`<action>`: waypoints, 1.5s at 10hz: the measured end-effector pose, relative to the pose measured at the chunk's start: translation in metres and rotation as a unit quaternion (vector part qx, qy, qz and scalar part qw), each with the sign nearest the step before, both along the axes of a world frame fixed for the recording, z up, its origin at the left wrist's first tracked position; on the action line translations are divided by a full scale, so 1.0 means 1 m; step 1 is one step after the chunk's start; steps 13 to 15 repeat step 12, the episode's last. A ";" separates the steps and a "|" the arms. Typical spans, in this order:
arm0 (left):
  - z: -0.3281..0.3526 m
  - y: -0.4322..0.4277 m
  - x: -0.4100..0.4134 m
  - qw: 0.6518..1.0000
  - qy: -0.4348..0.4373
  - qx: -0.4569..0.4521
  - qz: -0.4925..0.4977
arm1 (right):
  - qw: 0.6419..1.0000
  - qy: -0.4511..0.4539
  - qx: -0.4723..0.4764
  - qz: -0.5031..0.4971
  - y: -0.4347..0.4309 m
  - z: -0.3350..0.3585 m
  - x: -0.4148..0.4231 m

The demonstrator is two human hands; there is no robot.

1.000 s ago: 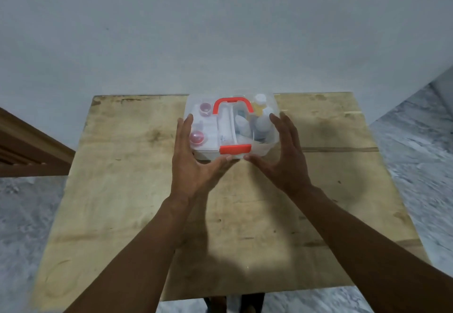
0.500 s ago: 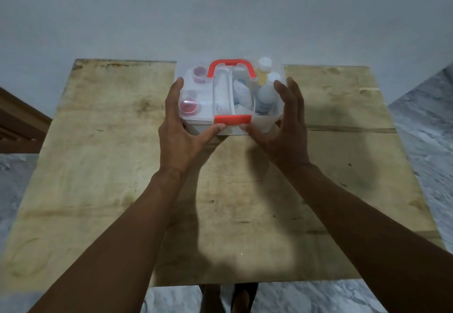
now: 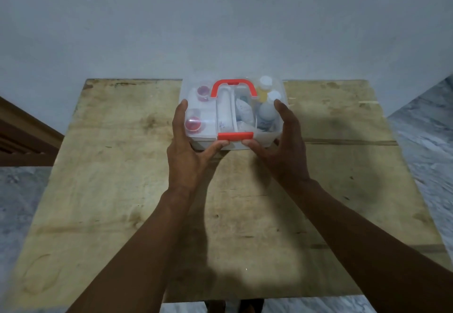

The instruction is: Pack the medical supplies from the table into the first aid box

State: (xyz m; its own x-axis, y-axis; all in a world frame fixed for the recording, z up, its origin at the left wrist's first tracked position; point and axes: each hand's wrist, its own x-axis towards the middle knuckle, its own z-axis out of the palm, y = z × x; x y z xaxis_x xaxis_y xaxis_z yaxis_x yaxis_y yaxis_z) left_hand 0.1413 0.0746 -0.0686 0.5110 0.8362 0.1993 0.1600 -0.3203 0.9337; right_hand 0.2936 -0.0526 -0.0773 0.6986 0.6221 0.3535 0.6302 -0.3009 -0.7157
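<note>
A clear plastic first aid box (image 3: 263,138) with its lid on, a red carry handle (image 3: 234,84) and a red front latch (image 3: 235,136), sits near the far edge of the wooden table (image 3: 110,190). Through the lid I see small red-capped jars (image 3: 193,124), a white tube, a white packet and white and yellow bottles (image 3: 264,89). My left hand (image 3: 188,150) clasps the box's left side, thumb under the latch. My right hand (image 3: 282,146) clasps its right side, thumb also at the latch.
A grey wall rises right behind the table's far edge. A brown wooden rail (image 3: 22,128) stands at the left. Marbled floor (image 3: 426,128) shows at both sides, and feet are visible below the table's near edge.
Both hands stay on the box's sides with thumbs at the latch. The view has shifted, so table and box sit differently in frame; my fingers wrap a little closer around the box.
</note>
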 end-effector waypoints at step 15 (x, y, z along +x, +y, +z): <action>0.047 0.061 0.008 0.976 0.204 0.035 -0.059 | 0.987 0.005 -0.156 -0.040 0.039 0.077 0.040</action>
